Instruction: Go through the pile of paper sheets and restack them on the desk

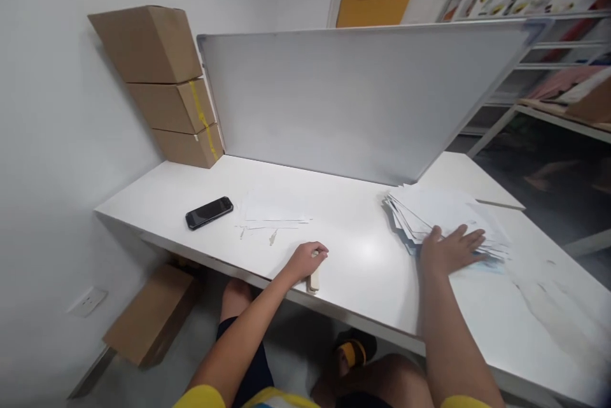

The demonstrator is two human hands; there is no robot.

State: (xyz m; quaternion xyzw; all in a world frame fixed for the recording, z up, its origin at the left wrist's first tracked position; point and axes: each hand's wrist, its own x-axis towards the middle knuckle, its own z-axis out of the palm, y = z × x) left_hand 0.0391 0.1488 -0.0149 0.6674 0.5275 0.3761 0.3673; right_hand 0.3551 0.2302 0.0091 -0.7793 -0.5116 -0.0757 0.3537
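Observation:
My left hand [307, 261] is closed around a small beige stapler [313, 282] near the front edge of the white table. One end of the stapler sticks out below my fingers, and the rest is hidden in my hand. To the right, my right hand [456, 250] lies with its fingers spread on the near edge of an untidy stack of white paper sheets [446, 207]. Beyond my left hand, a few white sheets [277, 209] lie flat on the table. A black phone [209, 212] rests to the left of them.
A whiteboard [324, 102] stands upright along the back of the table [353, 293]. Three stacked cardboard boxes [179, 109] lean at the left wall. Another cardboard box [147, 316] is on the floor below. Metal shelves [529, 13] stand at the right, behind the table.

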